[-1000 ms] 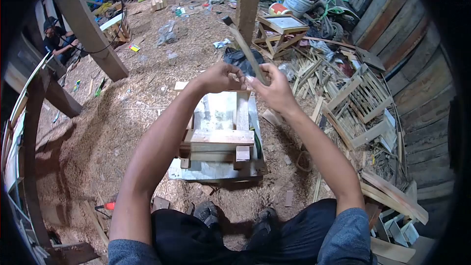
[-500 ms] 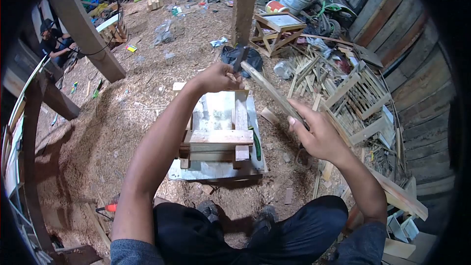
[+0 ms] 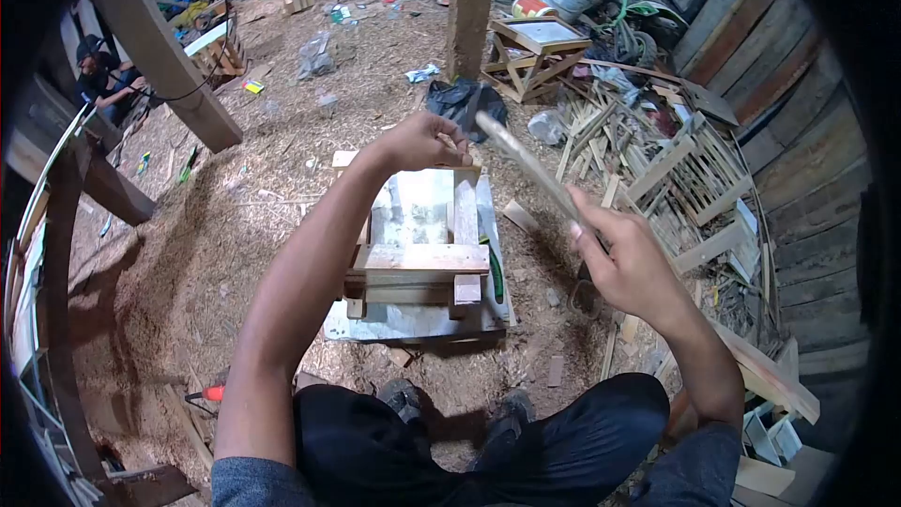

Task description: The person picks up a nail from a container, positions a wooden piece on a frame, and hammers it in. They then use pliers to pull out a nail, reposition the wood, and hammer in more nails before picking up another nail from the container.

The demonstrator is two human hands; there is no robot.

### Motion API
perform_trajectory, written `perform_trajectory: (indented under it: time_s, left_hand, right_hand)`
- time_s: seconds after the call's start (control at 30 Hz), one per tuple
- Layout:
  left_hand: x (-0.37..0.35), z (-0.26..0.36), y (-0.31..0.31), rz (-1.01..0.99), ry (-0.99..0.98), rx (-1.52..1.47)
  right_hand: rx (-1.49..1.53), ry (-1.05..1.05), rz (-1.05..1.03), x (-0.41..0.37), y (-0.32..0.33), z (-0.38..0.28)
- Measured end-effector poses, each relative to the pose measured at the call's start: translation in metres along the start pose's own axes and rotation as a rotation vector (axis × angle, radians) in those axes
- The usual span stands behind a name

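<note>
Farther right than before, the right hand grips the hammer.

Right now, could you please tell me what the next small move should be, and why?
Probably a light, careful tap with the hammer at the far crosspiece of the wooden frame: the right hand holds its handle, the blurred hammer head is near the left hand, and that hand's fingers curl at the crosspiece. Whether they pinch anything is too small to tell.
</note>
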State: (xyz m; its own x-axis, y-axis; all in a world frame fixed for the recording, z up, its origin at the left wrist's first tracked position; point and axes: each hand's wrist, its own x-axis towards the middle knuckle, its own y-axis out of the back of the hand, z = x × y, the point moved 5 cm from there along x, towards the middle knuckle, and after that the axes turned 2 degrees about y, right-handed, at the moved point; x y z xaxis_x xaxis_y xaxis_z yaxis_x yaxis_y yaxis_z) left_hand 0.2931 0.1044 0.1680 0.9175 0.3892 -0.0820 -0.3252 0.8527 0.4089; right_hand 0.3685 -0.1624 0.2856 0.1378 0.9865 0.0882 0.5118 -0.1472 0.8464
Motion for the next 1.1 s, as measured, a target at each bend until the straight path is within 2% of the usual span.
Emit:
perform_trajectory:
  time_s: [0.07,0.1,0.17,0.27,0.4,0.5,0.57,0.6,0.67,0.7,0.77,0.87,0.9,0.97,1.0,1.1]
  left_hand:
    - [-0.004,0.003,-0.002,-0.021,0.043,-0.097]
    - [-0.005,0.004,-0.003,-0.021,0.043,-0.1]
    - [-0.006,0.006,-0.002,-0.004,0.018,-0.087]
    - [-0.005,0.006,-0.002,-0.031,0.077,-0.013]
    - [-0.005,0.004,-0.001,-0.03,0.063,0.021]
    - [-0.003,0.005,-0.001,-0.039,0.041,-0.033]
    - [-0.008,0.012,0.001,-0.044,0.048,0.067]
    - [-0.011,0.016,0.0,-0.05,0.046,0.068]
    - [-0.014,0.022,0.0,-0.027,0.073,0.049]
    - [-0.012,0.018,0.0,-0.032,0.069,0.054]
    - [-0.01,0.017,0.0,-0.019,-0.003,0.026]
    - [-0.013,0.018,0.0,-0.023,0.042,0.019]
    - [-0.014,0.02,-0.001,-0.025,0.055,0.021]
    - [-0.014,0.018,-0.001,-0.025,0.076,0.044]
    - [-0.012,0.017,0.001,-0.018,0.094,0.067]
    - [-0.007,0.006,0.001,-0.033,0.091,0.001]
  right_hand:
    - [0.078,0.081,0.173,-0.001,0.005,-0.004]
    - [0.076,0.08,0.171,-0.001,0.005,-0.002]
    - [-0.013,0.12,0.027,-0.001,-0.002,0.0]
    - [0.045,0.12,0.146,-0.001,0.003,-0.008]
    - [0.001,0.083,0.059,-0.002,-0.004,-0.008]
    - [0.023,0.076,0.121,-0.003,-0.006,0.0]
    - [-0.029,0.221,0.325,-0.007,-0.003,-0.003]
    - [-0.03,0.216,0.328,-0.007,-0.003,-0.006]
    - [0.19,-0.134,0.122,-0.005,-0.01,0.004]
    - [0.191,-0.137,0.131,-0.005,-0.013,0.008]
    - [0.132,0.096,0.259,-0.005,-0.015,0.006]
    - [0.01,0.181,0.305,-0.009,-0.014,0.003]
    - [0.011,0.178,0.304,-0.009,-0.013,0.001]
    - [0.074,0.008,0.164,-0.009,-0.015,0.006]
    - [0.076,-0.007,0.177,-0.01,-0.017,0.009]
    - [0.059,0.085,0.255,-0.009,-0.022,0.016]
